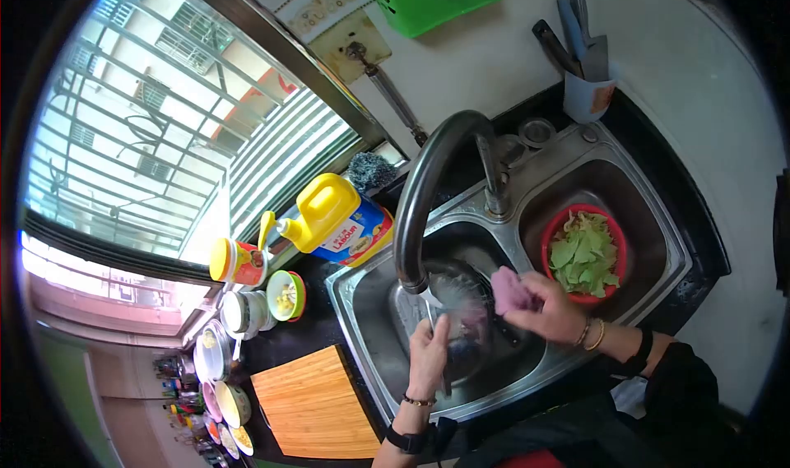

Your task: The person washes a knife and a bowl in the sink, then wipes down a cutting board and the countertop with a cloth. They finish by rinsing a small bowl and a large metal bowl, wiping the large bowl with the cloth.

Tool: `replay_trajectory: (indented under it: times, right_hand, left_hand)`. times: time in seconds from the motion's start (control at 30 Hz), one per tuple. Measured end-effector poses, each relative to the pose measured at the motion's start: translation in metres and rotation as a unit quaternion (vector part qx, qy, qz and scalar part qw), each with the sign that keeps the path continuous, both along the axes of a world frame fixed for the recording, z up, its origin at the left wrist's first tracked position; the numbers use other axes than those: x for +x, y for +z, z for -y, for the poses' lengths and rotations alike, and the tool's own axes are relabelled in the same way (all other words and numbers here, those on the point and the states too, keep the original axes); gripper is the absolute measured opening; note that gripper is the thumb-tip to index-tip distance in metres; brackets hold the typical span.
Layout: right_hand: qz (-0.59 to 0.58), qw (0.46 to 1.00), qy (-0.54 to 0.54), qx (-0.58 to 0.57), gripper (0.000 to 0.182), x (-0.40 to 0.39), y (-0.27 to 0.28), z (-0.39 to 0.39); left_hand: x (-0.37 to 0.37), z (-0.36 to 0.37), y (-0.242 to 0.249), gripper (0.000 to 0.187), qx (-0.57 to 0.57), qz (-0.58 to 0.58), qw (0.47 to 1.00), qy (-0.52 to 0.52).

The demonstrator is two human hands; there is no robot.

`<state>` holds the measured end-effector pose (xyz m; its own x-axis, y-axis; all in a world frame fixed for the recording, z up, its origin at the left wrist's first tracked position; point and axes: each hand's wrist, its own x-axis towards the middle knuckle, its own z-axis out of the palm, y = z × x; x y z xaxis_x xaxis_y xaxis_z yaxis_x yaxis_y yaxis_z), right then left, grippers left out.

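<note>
Pan (462, 316) held in left sink basin (370, 320) under tap (428, 196). Left hand (429, 354) closed on near rim. Right hand (551, 308) clenched round pink cloth (510, 289), pressed to pan's right side. Pan judged rigid, weighty, slippery when wet; rim best gripped. Cloth soft, limp.

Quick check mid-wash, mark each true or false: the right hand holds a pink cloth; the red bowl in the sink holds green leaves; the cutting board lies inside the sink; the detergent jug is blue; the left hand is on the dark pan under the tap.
1. The right hand holds a pink cloth. True.
2. The red bowl holds green leaves. True.
3. The cutting board lies inside the sink. False: it lies on the counter beside it.
4. The detergent jug is blue. False: it is yellow.
5. The left hand is on the dark pan under the tap. True.
</note>
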<state>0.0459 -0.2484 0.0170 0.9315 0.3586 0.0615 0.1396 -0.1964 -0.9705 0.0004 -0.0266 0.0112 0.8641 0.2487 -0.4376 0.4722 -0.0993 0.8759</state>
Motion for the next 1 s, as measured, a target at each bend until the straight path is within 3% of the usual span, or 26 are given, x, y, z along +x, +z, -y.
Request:
replay_trajectory:
  times: [0.03,0.1,0.17,0.2,0.3,0.37,0.4,0.47,0.5,0.53,0.57,0.63,0.67,0.7,0.73,0.8,0.9,0.93,1.0]
  right_hand:
    - [0.015,0.999,0.007,0.035,0.027,-0.008,0.014,-0.015]
    - [0.167,0.981,0.099,-0.010,0.030,-0.021,0.013,-0.036]
    - [0.281,0.940,0.177,-0.078,0.029,-0.031,0.009,-0.063]
    - [0.344,0.923,0.149,-0.085,0.029,-0.033,-0.004,-0.074]
    - [0.341,0.929,0.123,-0.078,0.026,-0.009,0.004,-0.097]
    - [0.324,0.932,0.122,-0.106,0.024,0.011,0.011,-0.108]
    - [0.335,0.935,0.056,-0.105,0.022,0.023,0.013,-0.115]
    - [0.171,0.974,0.098,-0.108,0.022,0.060,0.009,-0.122]
    - [0.090,0.988,0.110,-0.055,0.022,0.077,0.005,-0.122]
    - [0.069,0.982,0.119,-0.133,0.025,0.094,-0.001,-0.119]
    - [0.051,0.984,0.163,-0.057,0.028,0.115,-0.041,-0.121]
    - [-0.080,0.976,0.184,-0.079,0.034,0.126,-0.048,-0.104]
    - [-0.079,0.976,0.186,-0.079,0.034,0.121,-0.055,-0.100]
    - [-0.263,0.953,0.148,0.035,0.036,0.110,-0.063,-0.096]
    - [-0.435,0.882,0.103,0.146,0.039,0.097,-0.075,-0.090]
    - [-0.466,0.860,0.082,0.192,0.044,0.073,-0.118,-0.077]
    - [-0.413,0.875,-0.040,0.249,0.043,0.027,-0.156,-0.059]
    - [-0.435,0.868,-0.071,0.228,0.038,0.015,-0.127,-0.054]
    - [-0.416,0.883,-0.092,0.196,0.035,-0.012,-0.106,-0.043]
  left_hand:
    - [-0.004,-0.001,0.008,0.029,0.004,0.003,1.000,0.001]
    - [-0.009,-0.003,0.018,0.035,-0.053,0.036,0.995,0.075]
    - [-0.012,-0.003,0.024,0.037,-0.024,0.050,0.996,0.068]
    - [-0.015,-0.001,0.025,0.039,0.004,0.059,0.996,0.064]
    - [-0.029,-0.012,0.028,0.036,0.091,0.147,0.985,0.007]
    - [-0.034,-0.014,0.040,0.028,0.020,0.084,0.995,0.040]
    - [-0.036,-0.013,0.047,0.028,0.018,0.087,0.995,0.039]
    - [-0.045,-0.015,0.060,0.017,0.104,0.074,0.991,0.029]
    - [-0.051,-0.018,0.062,0.017,0.104,0.074,0.991,0.027]
    - [-0.059,-0.024,0.062,0.015,0.075,0.086,0.992,0.053]
    - [-0.068,-0.032,0.062,0.013,0.046,0.097,0.991,0.079]
    - [-0.090,-0.055,0.050,0.013,-0.019,0.114,0.985,0.128]
    - [-0.101,-0.064,0.043,0.016,-0.064,0.127,0.976,0.163]
    - [-0.108,-0.069,0.038,0.019,-0.109,0.138,0.964,0.198]
    - [-0.109,-0.067,0.034,0.019,-0.111,0.137,0.964,0.201]
    - [-0.110,-0.058,0.024,0.022,-0.238,0.183,0.886,0.354]
    - [-0.119,-0.055,-0.003,0.028,-0.297,0.173,0.857,0.385]
    - [-0.120,-0.055,-0.010,0.028,-0.284,0.145,0.845,0.429]
    - [-0.106,-0.045,-0.005,0.033,-0.296,0.138,0.853,0.407]
